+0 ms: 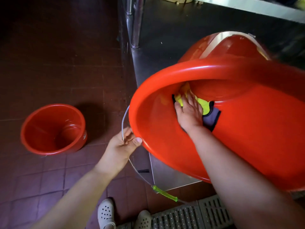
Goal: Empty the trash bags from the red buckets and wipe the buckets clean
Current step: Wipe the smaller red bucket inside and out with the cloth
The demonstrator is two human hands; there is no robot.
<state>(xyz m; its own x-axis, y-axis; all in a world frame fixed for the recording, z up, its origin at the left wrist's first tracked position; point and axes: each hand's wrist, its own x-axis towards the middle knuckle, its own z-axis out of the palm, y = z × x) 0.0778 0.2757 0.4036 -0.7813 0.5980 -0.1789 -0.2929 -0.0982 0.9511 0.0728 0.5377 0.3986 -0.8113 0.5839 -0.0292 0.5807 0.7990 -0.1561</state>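
A large red bucket is tilted on its side toward me on a low steel shelf, its mouth facing the camera. My right hand reaches inside it, fingers spread flat, pressing a yellow and grey cloth against the inner wall. My left hand grips the bucket's rim at its lower left, thumb on the lip, with the wire handle passing through the fingers. A smaller red bucket stands upright and bare inside on the floor at the left.
A steel shelf with round legs carries the tilted bucket under a table edge at the top right. The wire handle's green grip hangs near a floor drain grate. White clogs stand on dark red tiles.
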